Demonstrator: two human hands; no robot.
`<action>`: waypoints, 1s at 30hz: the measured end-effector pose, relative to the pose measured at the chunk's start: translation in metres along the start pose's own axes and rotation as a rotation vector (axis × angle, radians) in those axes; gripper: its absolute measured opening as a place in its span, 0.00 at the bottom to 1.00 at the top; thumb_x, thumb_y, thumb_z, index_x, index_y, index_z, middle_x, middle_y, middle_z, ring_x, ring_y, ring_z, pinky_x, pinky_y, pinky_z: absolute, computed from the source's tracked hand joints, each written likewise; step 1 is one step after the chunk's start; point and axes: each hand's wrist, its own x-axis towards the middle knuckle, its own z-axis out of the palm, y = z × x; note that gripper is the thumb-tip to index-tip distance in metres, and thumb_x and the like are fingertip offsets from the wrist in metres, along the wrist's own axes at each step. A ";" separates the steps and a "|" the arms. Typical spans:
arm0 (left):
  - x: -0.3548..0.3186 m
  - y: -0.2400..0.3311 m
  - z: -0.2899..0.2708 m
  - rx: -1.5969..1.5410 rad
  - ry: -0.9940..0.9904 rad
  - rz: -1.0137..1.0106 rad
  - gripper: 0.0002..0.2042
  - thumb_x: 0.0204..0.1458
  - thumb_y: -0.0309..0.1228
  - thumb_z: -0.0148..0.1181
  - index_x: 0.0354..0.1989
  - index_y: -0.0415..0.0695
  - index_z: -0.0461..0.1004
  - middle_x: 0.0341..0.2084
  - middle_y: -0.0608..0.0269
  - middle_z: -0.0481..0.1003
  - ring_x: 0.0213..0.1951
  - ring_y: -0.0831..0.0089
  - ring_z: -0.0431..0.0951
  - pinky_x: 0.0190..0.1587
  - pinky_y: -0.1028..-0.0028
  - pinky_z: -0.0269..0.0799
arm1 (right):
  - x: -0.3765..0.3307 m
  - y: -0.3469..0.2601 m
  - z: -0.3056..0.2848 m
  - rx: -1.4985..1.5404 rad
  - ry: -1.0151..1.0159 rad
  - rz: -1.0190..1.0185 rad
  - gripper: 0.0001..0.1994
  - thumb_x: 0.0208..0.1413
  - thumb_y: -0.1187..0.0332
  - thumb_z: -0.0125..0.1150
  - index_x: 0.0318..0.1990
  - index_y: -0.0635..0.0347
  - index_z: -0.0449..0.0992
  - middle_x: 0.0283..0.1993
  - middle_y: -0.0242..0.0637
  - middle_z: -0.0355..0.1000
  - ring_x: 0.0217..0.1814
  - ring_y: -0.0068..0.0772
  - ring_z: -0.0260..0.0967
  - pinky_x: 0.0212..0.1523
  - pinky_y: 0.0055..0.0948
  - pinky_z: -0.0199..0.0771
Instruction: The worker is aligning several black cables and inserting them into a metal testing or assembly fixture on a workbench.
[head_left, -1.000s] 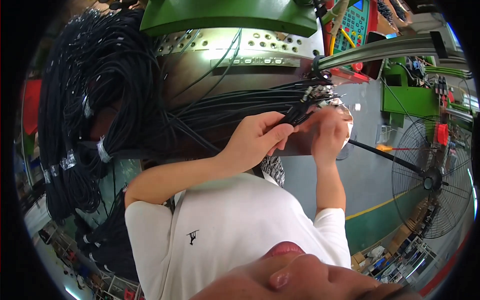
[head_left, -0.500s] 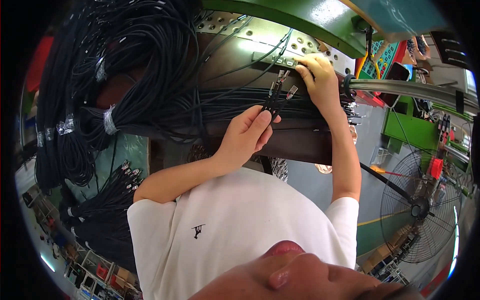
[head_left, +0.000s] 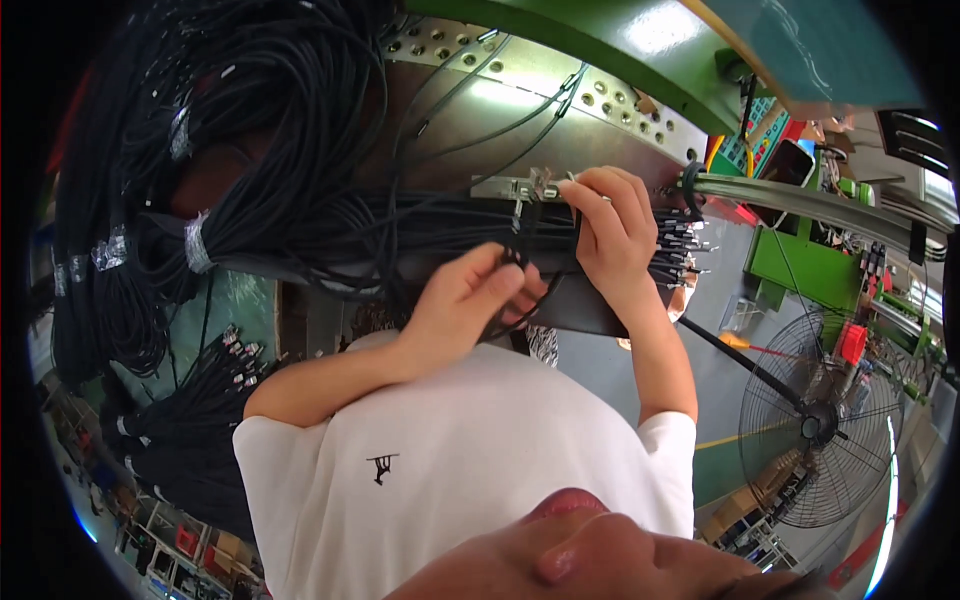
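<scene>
Honestly, those black cables [head_left: 420,225] draped across the machine's front are light and floppy, so with your left hand [head_left: 470,305] pinching a loop and right hand [head_left: 610,225] clenched at the metal clip [head_left: 535,187], grip near the plug ends.

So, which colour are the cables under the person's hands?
Black; the cables show best in the head view.
</scene>
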 end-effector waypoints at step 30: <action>0.003 0.028 -0.005 -0.085 -0.118 -0.240 0.16 0.64 0.38 0.43 0.37 0.37 0.72 0.23 0.62 0.74 0.24 0.79 0.71 0.29 0.80 0.67 | 0.008 0.004 -0.021 -0.225 -0.213 0.089 0.11 0.41 0.79 0.60 0.35 0.60 0.71 0.36 0.36 0.71 0.40 0.39 0.69 0.39 0.32 0.72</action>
